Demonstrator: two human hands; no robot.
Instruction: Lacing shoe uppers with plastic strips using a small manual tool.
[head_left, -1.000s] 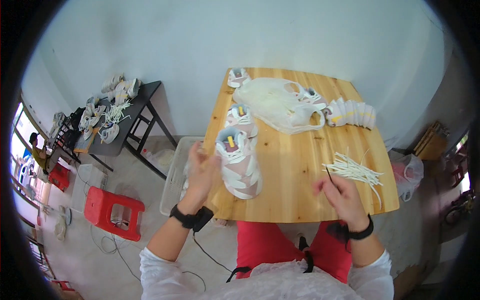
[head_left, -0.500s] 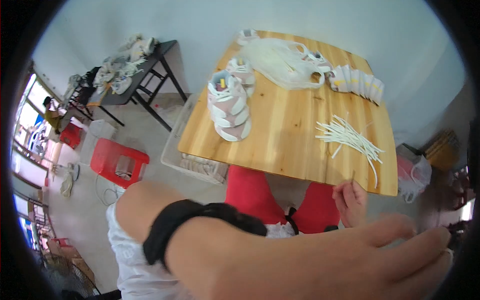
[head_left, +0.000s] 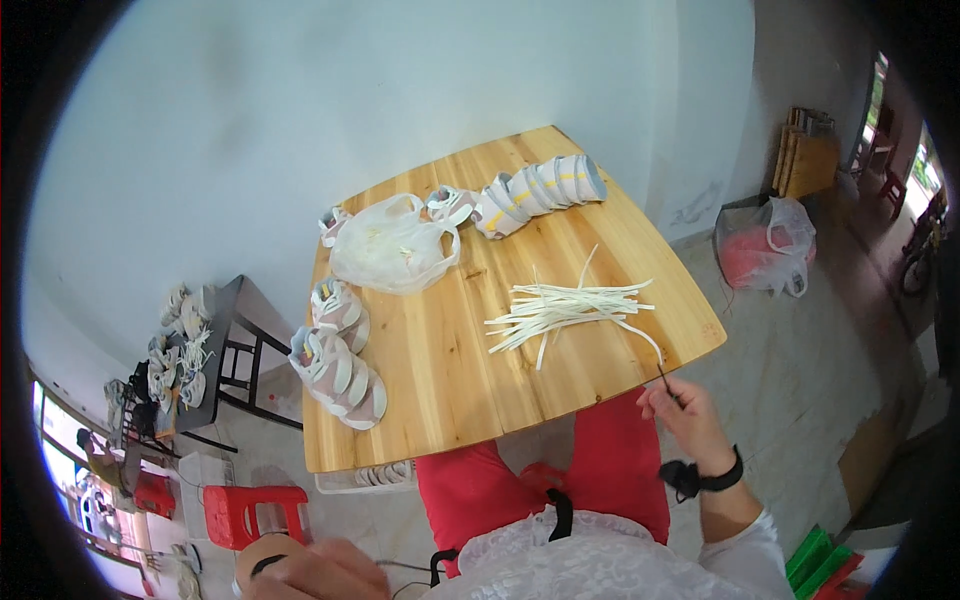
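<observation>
My right hand is closed around a thin dark tool, its exact kind too small to tell. The tool's tip comes close to the end of a white shoelace hanging out from a loose pile of white laces on the wooden table. Whether the tip touches that lace, I cannot tell. At the lower left edge, away from the table, my left hand is smeared by motion and its fingers cannot be made out. Pink and white sneakers stand in an overlapping row along the table's left side.
A clear plastic bag lies at the back left between more sneakers. Several pale shoe pieces overlap in a row at the back. On the floor are a red stool, and a bagged bin at right. Shoes pile on a dark table.
The view has swung to the right. My left arm, which crossed the foreground, has moved to the lower left. My right hand still holds the thin tool, now by the lace's end.
</observation>
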